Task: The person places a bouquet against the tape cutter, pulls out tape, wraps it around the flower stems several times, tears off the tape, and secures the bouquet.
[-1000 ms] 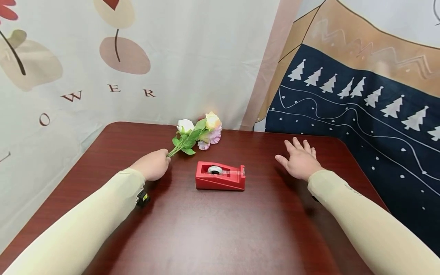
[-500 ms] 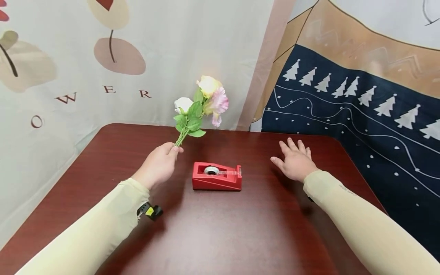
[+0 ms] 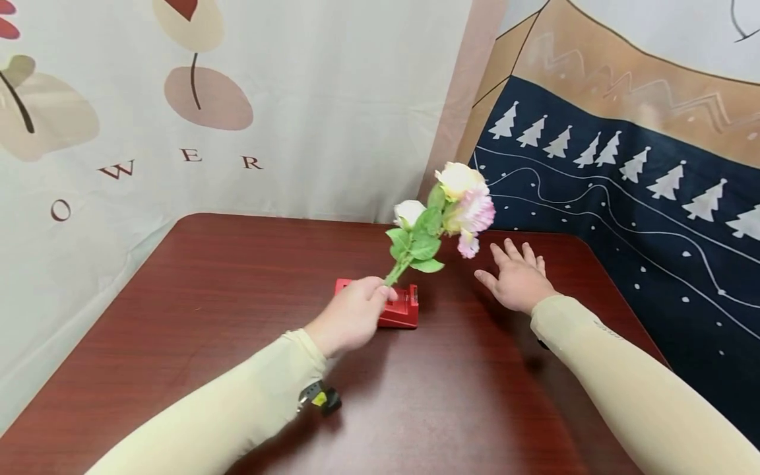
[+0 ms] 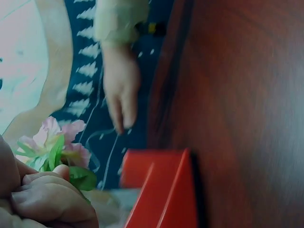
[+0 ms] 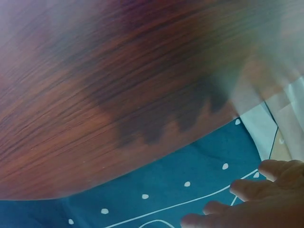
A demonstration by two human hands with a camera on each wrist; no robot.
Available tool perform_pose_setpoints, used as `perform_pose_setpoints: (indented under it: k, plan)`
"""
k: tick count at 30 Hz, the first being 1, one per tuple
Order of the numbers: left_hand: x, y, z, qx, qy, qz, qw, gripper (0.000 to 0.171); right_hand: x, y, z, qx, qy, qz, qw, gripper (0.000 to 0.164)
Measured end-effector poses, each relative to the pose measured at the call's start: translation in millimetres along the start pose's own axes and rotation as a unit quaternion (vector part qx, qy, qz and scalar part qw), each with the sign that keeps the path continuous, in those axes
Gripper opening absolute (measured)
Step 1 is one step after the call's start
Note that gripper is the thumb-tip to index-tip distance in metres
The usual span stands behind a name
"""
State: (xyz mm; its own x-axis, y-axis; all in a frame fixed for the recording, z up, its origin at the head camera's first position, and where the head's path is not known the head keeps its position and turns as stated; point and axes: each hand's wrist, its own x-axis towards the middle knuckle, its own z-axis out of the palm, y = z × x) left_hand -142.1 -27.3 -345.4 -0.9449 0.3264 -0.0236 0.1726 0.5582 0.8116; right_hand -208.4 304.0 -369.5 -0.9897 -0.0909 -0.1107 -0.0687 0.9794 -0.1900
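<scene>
My left hand [image 3: 355, 315] grips the green stems of a small bunch of artificial flowers [image 3: 442, 218], held up over the table. White, pale yellow and pink blooms tilt toward the upper right. Below and behind that hand stands a red tape dispenser [image 3: 405, 309], its left part and tape roll hidden from the head view. In the left wrist view the curled fingers [image 4: 52, 199] show beside pink petals, with the dispenser's red side [image 4: 161, 190] close by. My right hand [image 3: 519, 280] hovers over the table's right part, fingers spread, holding nothing.
The dark red wooden table [image 3: 237, 264] has rounded far corners. Behind it hangs a pale curtain [image 3: 332, 119] with printed letters, and at the right a navy cloth [image 3: 594, 198] with white trees.
My left hand has lifted the flowers off the table's back and carried them right, now in front of the tape dispenser. The right hand has stayed nearly still.
</scene>
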Motion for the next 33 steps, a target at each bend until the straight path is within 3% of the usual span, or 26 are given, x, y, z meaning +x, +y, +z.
perform_pose_setpoints:
  k: [5, 10, 18, 21, 24, 27, 30, 33]
  plan:
    - [1.9, 5.1, 32.4, -0.006, -0.034, 0.030, 0.9989, 0.025, -3.0, 8.1, 0.7, -0.013, 0.015, -0.004, 1.000, 0.080]
    - [4.4, 8.7, 54.0, -0.009, -0.056, 0.039, 0.9976, 0.026, -8.5, 22.8, -3.1, -0.018, 0.009, 0.011, 1.000, 0.075]
    - [8.8, 8.6, 75.7, -0.026, -0.065, 0.011, 0.9975, 0.022, -10.4, 49.8, -9.3, -0.016, -0.032, 0.085, 0.996, 0.074]
    - [11.2, 4.1, 82.3, -0.025, -0.072, -0.004, 0.9971, 0.023, -9.6, 51.0, -13.4, -0.002, -0.024, 0.106, 0.994, 0.071]
    - [12.6, 0.1, 87.6, -0.019, -0.082, -0.010, 0.9964, 0.023, -8.6, 47.7, -18.3, 0.013, 0.030, 0.102, 0.994, 0.064]
    - [13.6, -2.5, 91.4, -0.018, -0.085, -0.013, 0.9961, 0.022, -7.9, 38.5, -23.8, 0.044, 0.125, 0.082, 0.988, 0.056]
    - [15.0, -4.9, 94.2, -0.019, -0.080, -0.014, 0.9965, 0.021, -8.3, 21.9, -30.0, 0.084, 0.235, 0.038, 0.968, 0.048]
    - [16.4, -7.1, 96.0, -0.026, -0.073, -0.017, 0.9969, 0.021, -7.2, 0.4, -33.1, 0.090, 0.308, -0.047, 0.946, 0.040]
